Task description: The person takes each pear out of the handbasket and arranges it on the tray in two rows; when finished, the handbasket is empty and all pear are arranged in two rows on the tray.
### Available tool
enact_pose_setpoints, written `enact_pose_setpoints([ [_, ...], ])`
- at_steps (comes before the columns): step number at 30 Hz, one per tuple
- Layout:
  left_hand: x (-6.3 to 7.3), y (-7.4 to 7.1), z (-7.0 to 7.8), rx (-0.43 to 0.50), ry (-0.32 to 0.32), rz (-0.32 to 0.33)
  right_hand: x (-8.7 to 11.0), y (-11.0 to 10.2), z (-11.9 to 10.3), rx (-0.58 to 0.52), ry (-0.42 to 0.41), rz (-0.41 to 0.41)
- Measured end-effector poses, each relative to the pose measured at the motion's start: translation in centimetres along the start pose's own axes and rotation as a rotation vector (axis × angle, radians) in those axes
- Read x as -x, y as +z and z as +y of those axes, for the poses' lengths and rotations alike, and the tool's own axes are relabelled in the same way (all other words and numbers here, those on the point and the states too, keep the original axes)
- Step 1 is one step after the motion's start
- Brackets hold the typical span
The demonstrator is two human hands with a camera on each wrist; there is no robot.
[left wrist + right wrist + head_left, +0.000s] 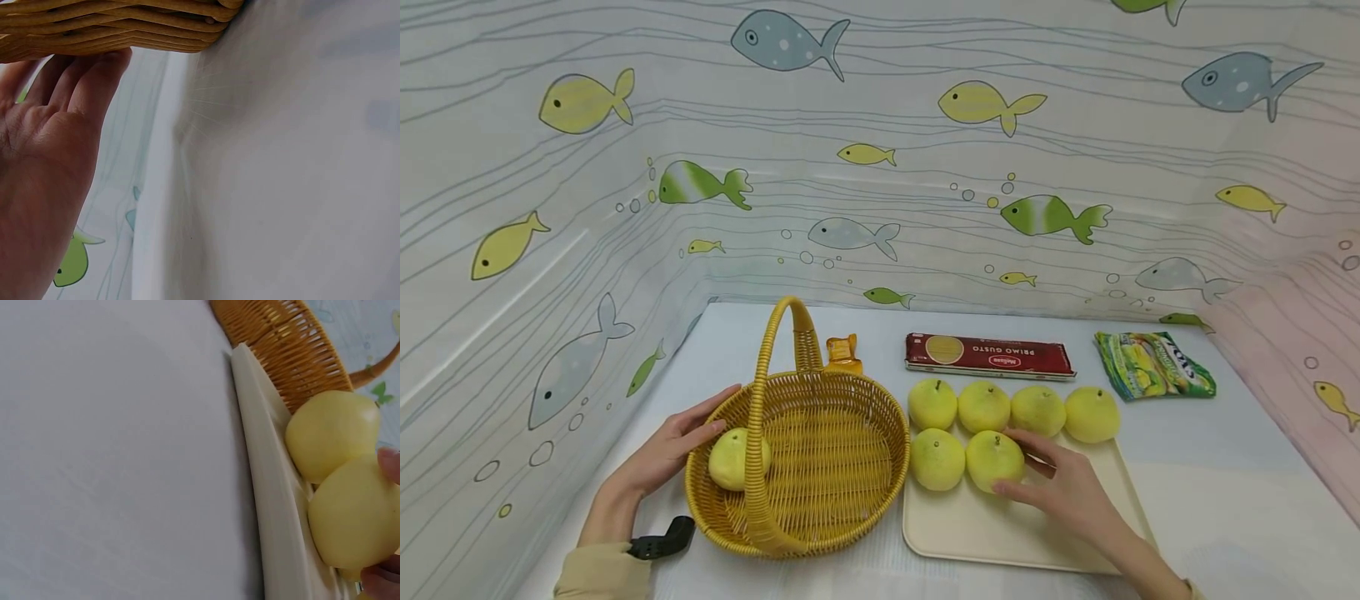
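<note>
A yellow wicker basket [827, 467] with a tall arched handle stands on the left, with one yellow pear [727, 460] inside against its left wall. My left hand [677, 437] holds the basket's left rim, thumb over the edge; in the left wrist view its fingers [94, 87] touch the woven outside. On a cream tray [970, 533] sit several more yellow pears in two rows. My right hand [1063, 479] grips the front-row pear [992, 462] farther right, thumb in front and fingers behind. That same pear [353, 512] leans by its neighbour [334, 434] in the right wrist view.
Behind the tray lies a dark red pasta packet [988, 356]. A green and yellow snack bag [1153, 365] is at the back right. An orange bear-shaped item [844, 352] stands behind the basket, partly hidden. Fish-patterned walls [880, 183] enclose the white table.
</note>
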State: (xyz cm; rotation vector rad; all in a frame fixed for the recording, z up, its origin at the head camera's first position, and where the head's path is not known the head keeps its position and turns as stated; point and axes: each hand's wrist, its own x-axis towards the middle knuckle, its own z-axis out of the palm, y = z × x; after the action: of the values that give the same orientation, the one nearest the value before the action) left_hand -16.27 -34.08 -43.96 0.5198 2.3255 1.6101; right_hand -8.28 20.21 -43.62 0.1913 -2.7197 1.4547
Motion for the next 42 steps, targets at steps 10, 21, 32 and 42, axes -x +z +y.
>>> enact_pose_setpoints([
  [10, -0.1, 0.0, 0.0, 0.006, 0.009, -0.008, -0.4, -1.8, -2.5, -0.015, -0.037, 0.116],
  [21, 0.0, -0.1, -0.2, 0.015, 0.010, -0.014, -2.5, 1.7, -7.5, -0.149, -0.267, 0.019],
  [32, -0.1, 0.0, -0.1, 0.015, 0.013, -0.013, -4.7, 7.9, -13.0, -0.204, -0.308, -0.231],
  [42, -0.2, 0.0, -0.2, 0.023, 0.019, -0.021, -6.2, 11.7, -15.2, -0.246, -0.335, -0.361],
])
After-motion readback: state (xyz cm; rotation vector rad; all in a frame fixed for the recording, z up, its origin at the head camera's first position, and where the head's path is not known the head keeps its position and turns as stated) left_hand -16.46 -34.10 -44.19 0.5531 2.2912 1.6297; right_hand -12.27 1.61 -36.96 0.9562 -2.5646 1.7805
